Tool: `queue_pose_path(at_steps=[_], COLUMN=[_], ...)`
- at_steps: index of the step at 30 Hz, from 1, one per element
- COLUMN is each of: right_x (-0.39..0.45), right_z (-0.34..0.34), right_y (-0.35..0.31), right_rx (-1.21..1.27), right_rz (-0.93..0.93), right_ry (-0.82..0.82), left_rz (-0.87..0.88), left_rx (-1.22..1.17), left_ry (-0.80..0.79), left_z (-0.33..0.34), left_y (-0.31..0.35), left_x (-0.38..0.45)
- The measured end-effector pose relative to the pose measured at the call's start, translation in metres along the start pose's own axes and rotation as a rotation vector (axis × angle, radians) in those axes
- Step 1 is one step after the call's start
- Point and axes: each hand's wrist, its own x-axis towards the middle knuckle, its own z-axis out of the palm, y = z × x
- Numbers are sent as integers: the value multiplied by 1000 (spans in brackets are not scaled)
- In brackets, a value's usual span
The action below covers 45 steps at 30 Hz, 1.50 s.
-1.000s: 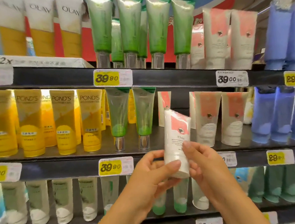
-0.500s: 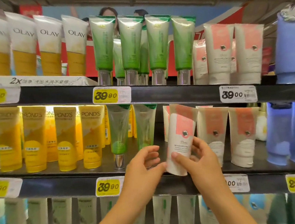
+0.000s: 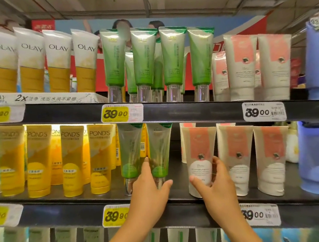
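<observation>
Pink-and-white tube point(image 3: 199, 150) sits on the middle shelf point(image 3: 182, 192), centre-right of frame, right hand point(image 3: 216, 189) wrapped round it, left hand point(image 3: 149, 193) loose-fingered beside the green tube point(image 3: 158, 150): looks like shelving, next a clean let-go.

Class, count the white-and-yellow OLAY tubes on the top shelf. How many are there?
4 white-and-yellow plastic OLAY tubes: leftmost, second, third, fourth, side by side at the left end of the black top shelf. Others may hide behind.
</observation>
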Motion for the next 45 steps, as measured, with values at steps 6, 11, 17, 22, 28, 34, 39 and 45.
queue_pose_path(at_steps=[6,11,17,22,28,34,39,45], right_x=[-6,-4,-2,-2,-3,-11,-30,-55], right_z=[-2,-3,-2,-1,0,-9,-22,-26], right_y=[2,3,2,0,-2,-12,-23,-36], right_rx=[-163,-177,-234,-267,-303,-287,-83,232], right_rz=[-19,-10,-15,-28,-32,-48,-84,13], right_ry=[27,27,35,46,55,99,114,-45], left_rz=[-28,-37,-40,-48,-75,-145,-150,-126], left_rx=[-1,-80,-130,-189,-294,-452,-543,-539], left_ry=[50,78,50,-33,-109,-205,-284,-362], left_z=[1,1,-2,-8,-16,-27,-27,-21], left_y=[1,-3,-3,1,9,18,14,6], left_x=[9,13,12,6,-3,-16,-39,-70])
